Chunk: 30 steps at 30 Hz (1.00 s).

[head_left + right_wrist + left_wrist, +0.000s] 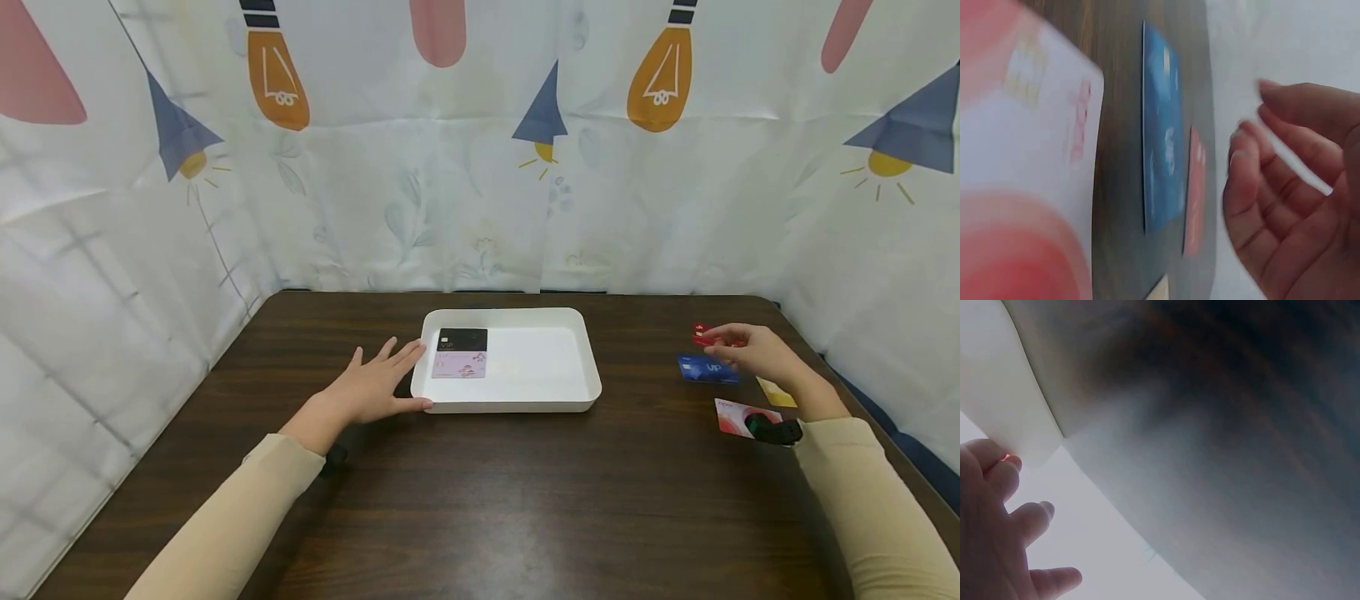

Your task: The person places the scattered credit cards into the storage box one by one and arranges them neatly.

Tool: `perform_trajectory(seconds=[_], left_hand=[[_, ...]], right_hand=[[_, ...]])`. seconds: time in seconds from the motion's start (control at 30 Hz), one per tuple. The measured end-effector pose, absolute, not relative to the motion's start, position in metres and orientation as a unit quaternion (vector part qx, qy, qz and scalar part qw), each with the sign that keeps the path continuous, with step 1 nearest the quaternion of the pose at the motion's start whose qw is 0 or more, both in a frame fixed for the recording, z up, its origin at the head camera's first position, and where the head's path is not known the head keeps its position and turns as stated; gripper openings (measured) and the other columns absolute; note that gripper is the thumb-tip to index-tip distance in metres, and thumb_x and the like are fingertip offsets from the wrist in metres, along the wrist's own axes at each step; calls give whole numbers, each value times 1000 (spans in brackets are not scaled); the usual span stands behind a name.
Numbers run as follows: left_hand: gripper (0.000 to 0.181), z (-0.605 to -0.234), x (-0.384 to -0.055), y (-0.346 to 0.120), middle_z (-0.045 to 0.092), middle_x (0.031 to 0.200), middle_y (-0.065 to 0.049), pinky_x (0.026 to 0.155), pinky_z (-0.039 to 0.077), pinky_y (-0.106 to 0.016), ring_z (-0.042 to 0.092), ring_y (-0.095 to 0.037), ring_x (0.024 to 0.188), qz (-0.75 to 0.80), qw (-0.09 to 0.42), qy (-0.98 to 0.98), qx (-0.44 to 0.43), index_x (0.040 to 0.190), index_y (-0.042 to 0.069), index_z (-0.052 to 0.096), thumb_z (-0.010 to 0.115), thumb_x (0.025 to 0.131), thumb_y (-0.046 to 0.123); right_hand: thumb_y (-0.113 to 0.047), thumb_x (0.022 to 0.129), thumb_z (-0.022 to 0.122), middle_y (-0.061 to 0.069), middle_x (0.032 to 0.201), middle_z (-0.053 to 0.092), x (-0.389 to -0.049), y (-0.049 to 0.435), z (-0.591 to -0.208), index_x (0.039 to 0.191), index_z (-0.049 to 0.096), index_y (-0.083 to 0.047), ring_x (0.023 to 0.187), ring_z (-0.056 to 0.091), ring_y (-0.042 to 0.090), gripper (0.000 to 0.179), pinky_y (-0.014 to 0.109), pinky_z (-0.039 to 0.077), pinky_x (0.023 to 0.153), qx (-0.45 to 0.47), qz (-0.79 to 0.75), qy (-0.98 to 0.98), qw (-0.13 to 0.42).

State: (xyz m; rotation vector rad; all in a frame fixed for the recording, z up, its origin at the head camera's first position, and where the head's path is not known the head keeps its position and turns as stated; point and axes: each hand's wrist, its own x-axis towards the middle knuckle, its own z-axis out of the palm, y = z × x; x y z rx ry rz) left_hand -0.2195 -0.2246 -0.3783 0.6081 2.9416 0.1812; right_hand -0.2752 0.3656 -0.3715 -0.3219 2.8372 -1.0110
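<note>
In the head view: on the dark bench (480, 508), 1 white tray (540, 358) with 2 cards lying flat inside, a black card (457, 337) just beyond a lilac card (459, 365), set edge to edge towards the left end, probably to leave both printed faces readable. Well to the right, directly on the bench, 4 more: 1 red card (701, 333), 1 blue card (708, 369), 1 yellow card (777, 393) and 1 white-and-red card (732, 416), spread out flat, perhaps for easy lifting 1 at a time; 6 in all. At the tray's left edge, left hand (369, 390) with fingers splayed, grip wide and around nothing, seemingly placed there to steady it. Over the red card, right hand (759, 357), loosely curled, apparently poised for a pinch. In the left wrist view: at least 4 digits, spread apart, beside a pale edge, likely the tray's; no card visible. In the right wrist view: a gap between thumb and fingertips, so grip slack with nothing in hold; beyond, blue card and red card flat on the bench, white-and-red card nearest, only a sliver of yellow card.
</note>
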Motion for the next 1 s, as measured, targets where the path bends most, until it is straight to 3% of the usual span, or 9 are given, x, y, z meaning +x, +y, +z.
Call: perform_trajectory(seconds=[0.17, 0.53, 1.0], left_hand=[[101, -378, -219, -225, 21, 169, -10, 112, 7, -77, 14, -43, 154, 66, 66, 975, 201, 165, 12, 20, 59, 92, 71], [102, -379, -219, -225, 21, 169, -11, 112, 7, -78, 14, -43, 154, 72, 65, 975, 201, 165, 12, 21, 60, 92, 70], [102, -380, -220, -225, 21, 170, -10, 112, 7, -78, 15, -43, 154, 71, 65, 974, 203, 165, 12, 20, 59, 92, 70]], right_hand=[[-24, 100, 69, 12, 100, 59, -279, 382, -376, 135, 53, 15, 80, 57, 21, 54, 30, 56, 68, -90, -307, 943, 89], [-24, 94, 77, 9, 91, 58, -284, 394, -376, 132, 47, 20, 77, 55, 21, 66, 28, 54, 64, -71, -287, 944, 146], [-30, 88, 82, 12, 92, 56, -291, 399, -381, 122, 52, 17, 81, 50, 25, 65, 32, 46, 64, -72, -263, 951, 146]])
